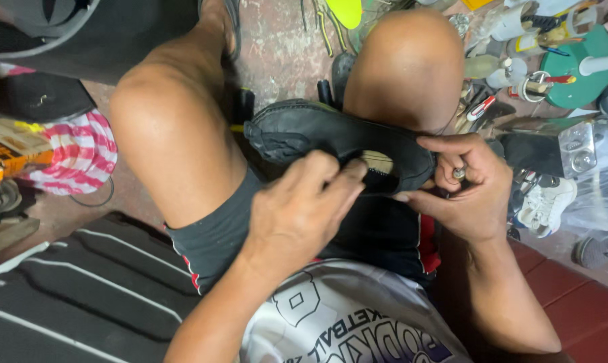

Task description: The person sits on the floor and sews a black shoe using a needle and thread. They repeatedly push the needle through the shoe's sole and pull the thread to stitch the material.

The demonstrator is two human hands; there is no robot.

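the left hand (302, 208) pinches the black shoe (337, 141) wedged between the person's knees; the right hand (471, 185) grips a small tool (458, 173) at its heel. loosening knees could let the tool slip onto fingers.

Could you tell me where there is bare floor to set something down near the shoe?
Bare concrete floor shows between the knees, beyond the black shoe. Right of the right hand it is crowded with tools and bottles. The striped cloth fills the left.

Single head-worn view, looking steeply down, close over the lap, knees and floor clutter
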